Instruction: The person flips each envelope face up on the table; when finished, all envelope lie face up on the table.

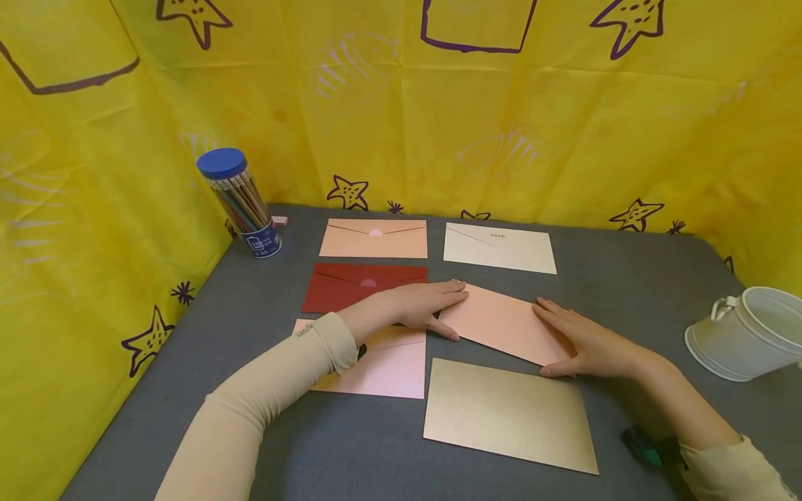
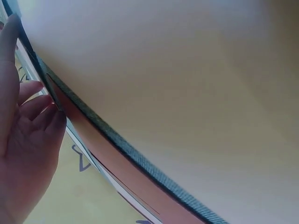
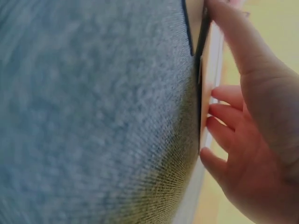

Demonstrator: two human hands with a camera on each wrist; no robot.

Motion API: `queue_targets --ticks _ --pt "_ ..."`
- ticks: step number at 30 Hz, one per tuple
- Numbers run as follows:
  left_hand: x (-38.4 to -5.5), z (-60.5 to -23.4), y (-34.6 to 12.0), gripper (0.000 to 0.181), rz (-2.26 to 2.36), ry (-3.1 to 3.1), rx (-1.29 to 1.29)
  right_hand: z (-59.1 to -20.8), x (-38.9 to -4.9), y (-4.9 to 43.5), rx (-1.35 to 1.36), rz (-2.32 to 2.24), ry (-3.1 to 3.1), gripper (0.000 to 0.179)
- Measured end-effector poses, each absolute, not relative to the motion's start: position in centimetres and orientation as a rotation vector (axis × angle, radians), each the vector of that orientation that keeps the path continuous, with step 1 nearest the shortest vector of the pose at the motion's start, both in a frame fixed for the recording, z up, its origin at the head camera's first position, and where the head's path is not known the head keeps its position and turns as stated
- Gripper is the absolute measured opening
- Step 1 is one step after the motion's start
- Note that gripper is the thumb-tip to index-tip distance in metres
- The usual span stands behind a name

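Note:
Between my two hands lies a plain peach envelope (image 1: 504,321), slightly askew on the table. The left hand (image 1: 422,304) touches its left end with extended fingers, the thumb spread toward the near corner. At its right end, the right hand (image 1: 583,341) has its fingers on the far side and its thumb at the near corner. In the right wrist view the fingertips (image 3: 216,109) meet the envelope's edge. A gold envelope (image 1: 510,415) lies nearer. Under the left forearm are a pink envelope (image 1: 388,369), partly hidden, and a red envelope (image 1: 332,292).
Farther back lie another peach envelope (image 1: 376,245) and a cream envelope (image 1: 501,252). A blue-lidded tub of pencils (image 1: 241,202) stands at the back left, beside a small pink block (image 1: 280,220). At the right is a white metal bucket (image 1: 742,334). Yellow cloth (image 1: 401,125) hangs behind the table.

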State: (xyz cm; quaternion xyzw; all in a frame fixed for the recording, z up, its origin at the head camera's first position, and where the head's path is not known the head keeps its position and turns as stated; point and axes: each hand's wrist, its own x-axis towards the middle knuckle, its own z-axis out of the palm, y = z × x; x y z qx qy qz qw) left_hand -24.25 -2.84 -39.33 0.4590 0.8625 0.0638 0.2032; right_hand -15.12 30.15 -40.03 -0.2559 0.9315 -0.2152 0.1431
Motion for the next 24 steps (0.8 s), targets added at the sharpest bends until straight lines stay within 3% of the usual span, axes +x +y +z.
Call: queue_targets --ticks 12,24 --pt "-24.3 -39.2 -3.1 0.078 0.136 2.42 1.396 -39.6 -14.6 30.2 -0.775 -0.463 2.819 0.095" --pt "-24.4 -38.4 -3.6 0.046 0.393 2.453 1.632 -38.8 -15.3 31.1 -0.965 -0.562 2.905 0.061"
